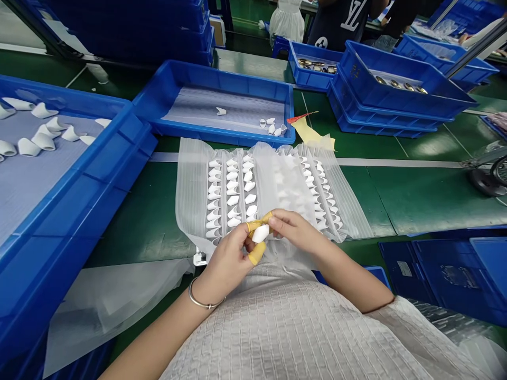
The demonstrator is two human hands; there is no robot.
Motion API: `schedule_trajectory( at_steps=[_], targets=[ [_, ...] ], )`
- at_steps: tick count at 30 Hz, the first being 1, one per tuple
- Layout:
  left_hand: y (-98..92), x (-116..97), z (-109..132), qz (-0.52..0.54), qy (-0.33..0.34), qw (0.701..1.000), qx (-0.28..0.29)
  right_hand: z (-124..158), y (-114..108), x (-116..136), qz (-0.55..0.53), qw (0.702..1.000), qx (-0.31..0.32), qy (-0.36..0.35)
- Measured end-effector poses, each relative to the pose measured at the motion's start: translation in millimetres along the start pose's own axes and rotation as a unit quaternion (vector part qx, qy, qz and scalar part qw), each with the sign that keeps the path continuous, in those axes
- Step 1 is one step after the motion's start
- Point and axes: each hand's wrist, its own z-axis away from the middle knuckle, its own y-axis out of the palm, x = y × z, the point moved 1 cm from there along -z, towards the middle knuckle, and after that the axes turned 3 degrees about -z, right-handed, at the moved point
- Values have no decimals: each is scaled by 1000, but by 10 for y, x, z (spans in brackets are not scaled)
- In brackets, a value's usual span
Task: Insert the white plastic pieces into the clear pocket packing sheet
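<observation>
My left hand [233, 253], with yellow finger cots on its thumb and fingertips, pinches a small white curved cap-like piece [261, 234]. My right hand [291, 227] is closed at the far side of that piece, its fingertips meeting a yellow-covered finger; whether it grips the piece itself I cannot make out. Beneath both hands lies a translucent packing sheet [192, 184] with rows of similar white pieces [232, 190] set in strips. Part of the sheet is folded over the middle rows, blurring them.
A blue tray [214, 79] behind the sheet holds several white pieces. Another large blue tray [79, 206] stands at left with more. Stacked blue bins [396, 100] sit at back right. A yellow paper [309, 132] touches the sheet's far edge. Another person [340, 24] is across the bench.
</observation>
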Motion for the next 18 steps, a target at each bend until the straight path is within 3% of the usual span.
schedule_trajectory(
  at_steps=[4,13,18],
  targets=[
    [-27,-14,-2,-24,11,1000,-8,12,54,2,-30,999,31,12],
    [-54,6,13,5,-7,999,-36,49,53,-51,-69,997,5,-20],
    [-52,16,23,70,-24,997,-32,94,27,-11,81,989,-16,-126]
  ],
)
